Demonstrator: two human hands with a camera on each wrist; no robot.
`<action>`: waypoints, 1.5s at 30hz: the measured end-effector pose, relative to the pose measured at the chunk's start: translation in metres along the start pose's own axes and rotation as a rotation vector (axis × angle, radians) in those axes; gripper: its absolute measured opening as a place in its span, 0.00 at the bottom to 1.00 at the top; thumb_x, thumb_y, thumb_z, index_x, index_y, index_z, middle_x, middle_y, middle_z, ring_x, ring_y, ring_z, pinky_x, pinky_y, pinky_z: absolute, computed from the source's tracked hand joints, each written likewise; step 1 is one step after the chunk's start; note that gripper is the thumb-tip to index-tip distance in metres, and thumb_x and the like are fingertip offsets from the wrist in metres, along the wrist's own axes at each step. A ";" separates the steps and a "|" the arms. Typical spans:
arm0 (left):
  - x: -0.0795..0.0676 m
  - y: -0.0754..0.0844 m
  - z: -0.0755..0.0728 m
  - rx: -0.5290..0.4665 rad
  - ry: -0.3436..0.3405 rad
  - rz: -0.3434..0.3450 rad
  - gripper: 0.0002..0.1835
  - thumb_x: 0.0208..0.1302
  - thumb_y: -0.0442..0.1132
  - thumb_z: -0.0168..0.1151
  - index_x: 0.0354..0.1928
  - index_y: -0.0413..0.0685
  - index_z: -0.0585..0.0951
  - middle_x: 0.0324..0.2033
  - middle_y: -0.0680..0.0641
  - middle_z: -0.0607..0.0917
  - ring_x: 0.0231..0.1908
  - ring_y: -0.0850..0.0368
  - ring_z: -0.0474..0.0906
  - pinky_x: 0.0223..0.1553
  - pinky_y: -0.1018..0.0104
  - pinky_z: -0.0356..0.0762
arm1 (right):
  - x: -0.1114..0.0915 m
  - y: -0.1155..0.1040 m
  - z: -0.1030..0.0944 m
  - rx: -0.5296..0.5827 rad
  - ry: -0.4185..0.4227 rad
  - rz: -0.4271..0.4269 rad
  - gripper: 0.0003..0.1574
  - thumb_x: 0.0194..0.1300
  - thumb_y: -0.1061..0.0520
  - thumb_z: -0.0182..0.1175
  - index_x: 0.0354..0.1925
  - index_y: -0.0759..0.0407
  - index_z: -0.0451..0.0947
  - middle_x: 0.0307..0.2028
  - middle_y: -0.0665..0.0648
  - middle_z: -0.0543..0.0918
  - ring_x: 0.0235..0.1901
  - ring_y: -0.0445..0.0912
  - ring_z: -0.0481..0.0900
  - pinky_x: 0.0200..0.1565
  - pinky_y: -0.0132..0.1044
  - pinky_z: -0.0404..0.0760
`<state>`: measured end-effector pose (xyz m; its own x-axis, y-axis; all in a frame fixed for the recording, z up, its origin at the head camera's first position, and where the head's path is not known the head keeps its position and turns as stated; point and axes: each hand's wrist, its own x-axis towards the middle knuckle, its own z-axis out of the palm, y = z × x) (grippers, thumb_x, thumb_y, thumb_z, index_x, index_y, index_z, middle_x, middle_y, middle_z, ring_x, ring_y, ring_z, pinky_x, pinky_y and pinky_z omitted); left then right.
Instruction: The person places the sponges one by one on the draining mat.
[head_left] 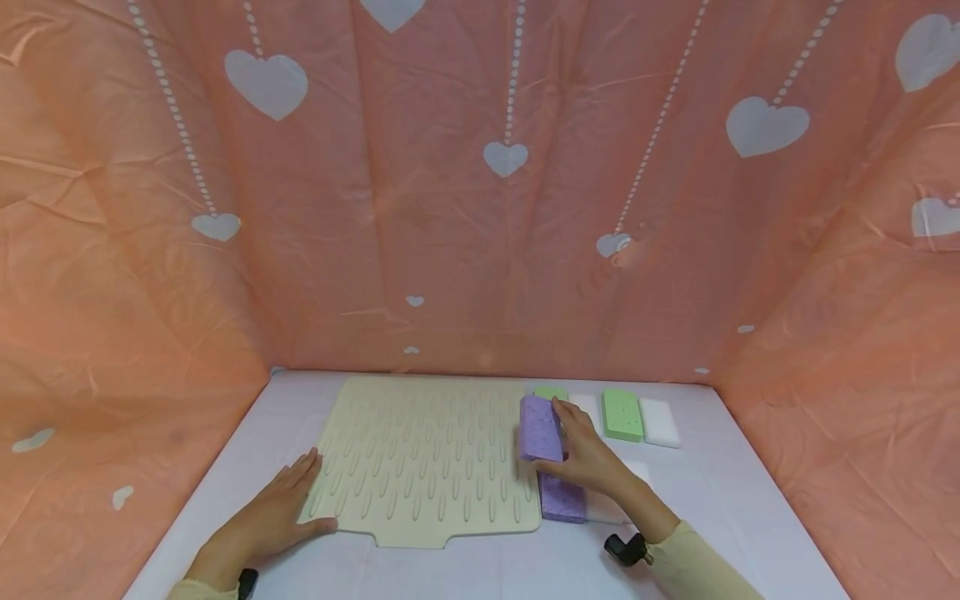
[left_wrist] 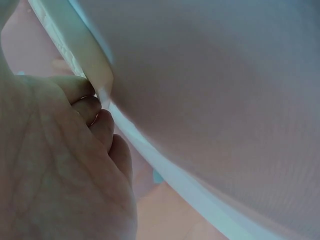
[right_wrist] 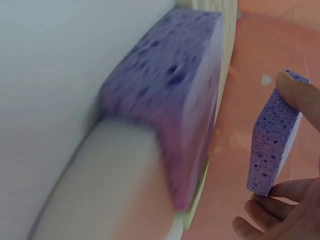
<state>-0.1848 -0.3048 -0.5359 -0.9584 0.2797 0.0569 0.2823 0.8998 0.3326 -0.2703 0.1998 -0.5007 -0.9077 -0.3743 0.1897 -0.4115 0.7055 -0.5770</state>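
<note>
A cream mat (head_left: 420,467) with rows of raised slots lies on the table in the head view. At its left edge rests my left hand (head_left: 273,510), fingers extended along the edge and thumb near the front corner. The left wrist view shows this hand's fingertips (left_wrist: 102,125) right at the edge. My right hand (head_left: 592,454) pinches a purple sponge (head_left: 540,427) between thumb and fingers, over the mat's right edge. The right wrist view shows the held sponge (right_wrist: 272,140) tilted, its pores visible. Another purple sponge (head_left: 564,502) lies beside the mat, below the right hand.
At the back right lie a green sponge (head_left: 622,415) and a white sponge (head_left: 661,422). Another green sponge (head_left: 552,392) is partly hidden behind the right hand, with white ones around it. A white sponge (head_left: 602,507) sits near the front. Orange heart-patterned cloth (head_left: 465,250) encloses the table.
</note>
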 end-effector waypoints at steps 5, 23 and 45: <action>0.001 0.000 0.000 -0.009 -0.024 -0.023 0.64 0.52 0.77 0.60 0.75 0.32 0.56 0.76 0.33 0.54 0.75 0.34 0.50 0.60 0.90 0.14 | 0.011 -0.012 0.008 0.009 0.006 -0.031 0.72 0.50 0.43 0.78 0.78 0.65 0.47 0.75 0.67 0.56 0.74 0.60 0.54 0.70 0.56 0.63; -0.001 0.000 0.001 -0.025 -0.034 -0.028 0.65 0.51 0.77 0.61 0.75 0.31 0.56 0.77 0.33 0.53 0.75 0.34 0.49 0.60 0.88 0.13 | 0.051 -0.048 0.039 0.004 0.018 -0.132 0.71 0.48 0.42 0.79 0.76 0.70 0.51 0.72 0.69 0.61 0.72 0.61 0.59 0.68 0.57 0.66; 0.005 0.000 -0.003 -0.036 -0.089 -0.065 0.67 0.48 0.76 0.64 0.76 0.33 0.54 0.77 0.33 0.51 0.76 0.34 0.47 0.72 0.35 0.48 | 0.095 -0.090 0.089 0.077 -0.066 -0.075 0.73 0.51 0.39 0.77 0.77 0.69 0.47 0.73 0.69 0.59 0.72 0.61 0.56 0.68 0.54 0.68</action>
<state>-0.1893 -0.3042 -0.5331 -0.9667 0.2509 -0.0497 0.2161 0.9051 0.3662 -0.3127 0.0471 -0.5011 -0.8661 -0.4649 0.1838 -0.4686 0.6267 -0.6227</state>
